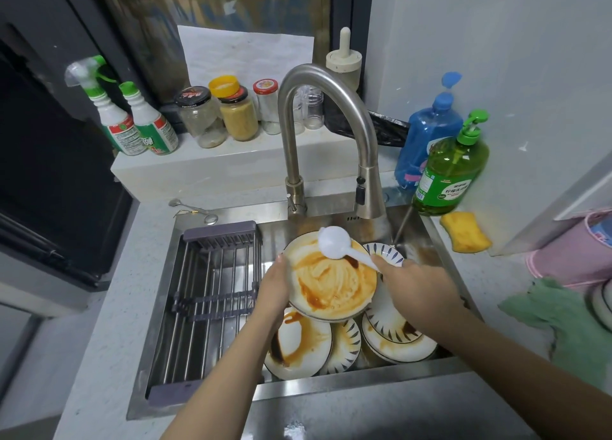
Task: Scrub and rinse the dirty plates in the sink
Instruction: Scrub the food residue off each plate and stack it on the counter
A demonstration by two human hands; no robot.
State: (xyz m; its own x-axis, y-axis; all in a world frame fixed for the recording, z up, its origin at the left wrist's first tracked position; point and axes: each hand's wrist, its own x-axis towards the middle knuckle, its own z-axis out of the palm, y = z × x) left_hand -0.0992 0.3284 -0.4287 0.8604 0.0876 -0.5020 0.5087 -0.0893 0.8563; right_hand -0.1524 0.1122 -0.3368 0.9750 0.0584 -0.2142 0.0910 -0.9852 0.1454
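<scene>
Stainless steel sink [440, 241] set into a pale speckled worktop [109, 340]. Left half of the basin carries a metal drying rack [212, 294]. Gooseneck faucet [308, 108] arches over the basin, spray head just above the held plate. Behind it, on a white ledge [205, 168]: two spray bottles [132, 118], several glass jars [225, 112]. Right of the faucet: blue soap bottle [427, 135], green pump bottle [450, 171], yellow sponge [465, 232] on the rim. Green cloth [556, 320] lies on the worktop at far right.

Left hand [273, 289] grips the left rim of a top plate [331, 280], smeared orange-brown, tilted over the basin. Right hand [417, 287] pinches the handle of a white spoon [334, 242], whose bowl rests at the plate's upper edge. Both forearms reach in from the lower edge of the view.

Beneath and beside the held plate lie the stacked dirty plates [390, 337], some with blue-leaf rims, all stained, in the right part of the basin. Wall [496, 42] behind is pale grey; a dark window frame [82, 42] stands at left.
</scene>
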